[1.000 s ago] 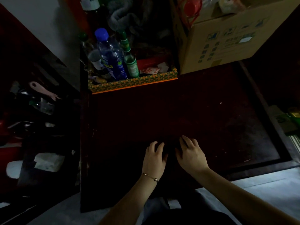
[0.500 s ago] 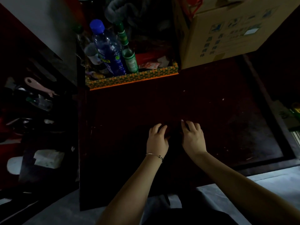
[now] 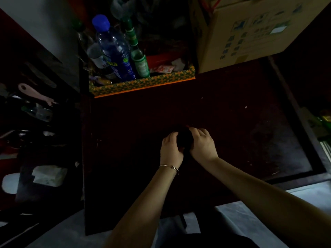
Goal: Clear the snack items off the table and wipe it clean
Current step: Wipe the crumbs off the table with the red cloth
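A dark red-brown table fills the middle of the head view. My left hand and my right hand rest close together on it, fingers curled around a dark bunched thing, probably a cloth; the dim light hides what it is. Small pale specks dot the tabletop to the right. A patterned open box stands at the table's far edge, holding a blue-capped water bottle, a green bottle and snack packets.
A large cardboard box stands at the far right of the table. Left of the table lies dark clutter with a pink-handled tool and a white tissue pack. Pale floor shows at the lower right.
Both hands have slid forward across the table, away from me. Their fingers, flat and spread a second ago, have curled in around the dark thing between them.
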Available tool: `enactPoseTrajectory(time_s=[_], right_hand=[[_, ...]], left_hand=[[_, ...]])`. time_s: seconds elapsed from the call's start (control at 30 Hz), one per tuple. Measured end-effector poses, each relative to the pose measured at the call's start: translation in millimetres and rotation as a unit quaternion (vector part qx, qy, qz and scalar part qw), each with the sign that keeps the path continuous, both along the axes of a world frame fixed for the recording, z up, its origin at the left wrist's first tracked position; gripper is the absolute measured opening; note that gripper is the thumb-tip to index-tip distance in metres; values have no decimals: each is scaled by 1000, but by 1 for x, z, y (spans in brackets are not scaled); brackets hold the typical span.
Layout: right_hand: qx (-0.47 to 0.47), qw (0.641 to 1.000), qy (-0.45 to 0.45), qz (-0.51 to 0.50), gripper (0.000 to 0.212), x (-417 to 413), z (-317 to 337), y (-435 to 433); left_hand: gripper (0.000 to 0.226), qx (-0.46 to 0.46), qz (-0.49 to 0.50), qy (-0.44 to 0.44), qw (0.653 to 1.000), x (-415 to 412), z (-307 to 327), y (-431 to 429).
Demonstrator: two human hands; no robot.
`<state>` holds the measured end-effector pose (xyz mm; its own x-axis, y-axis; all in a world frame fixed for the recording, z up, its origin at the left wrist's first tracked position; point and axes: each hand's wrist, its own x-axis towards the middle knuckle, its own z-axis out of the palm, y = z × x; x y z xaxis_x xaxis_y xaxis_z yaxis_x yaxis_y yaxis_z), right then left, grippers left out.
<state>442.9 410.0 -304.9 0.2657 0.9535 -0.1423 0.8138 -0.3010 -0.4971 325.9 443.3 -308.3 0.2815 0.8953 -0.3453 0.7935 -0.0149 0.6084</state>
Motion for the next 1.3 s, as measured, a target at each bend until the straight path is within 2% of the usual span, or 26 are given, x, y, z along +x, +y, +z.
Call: enactPoseTrajectory(time_s=[0.23,0.37,0.53,0.77,0.83,0.93,1.1,1.3], right_hand=[[-28,994,93,-55,43,-23,1,-14],[-62,970,207,-111,32,-38,2,-24],[-105,890,396,-201,20,-49,11,-31],[-90,760,568,-302,28,-51,30,-24],[-59,744,589,-311,29,-46,43,-15],[-20,739,608,-289,28,-34,68,-2],[56,709,647,-274,22,-18,110,10],[102,710,635,-288,24,-10,141,2]], left_hand=[[58,-63,77,-43,994,-19,1,-8],[57,-83,86,-72,990,-36,-1,-22],[58,-126,73,-110,983,-53,5,-29],[57,-147,1,-163,975,-62,33,-1],[55,-131,-8,-191,973,-57,46,9],[52,-125,-9,-256,958,-46,67,26],[47,-183,22,-389,903,-27,107,42],[48,-180,2,-429,885,-7,127,42]])
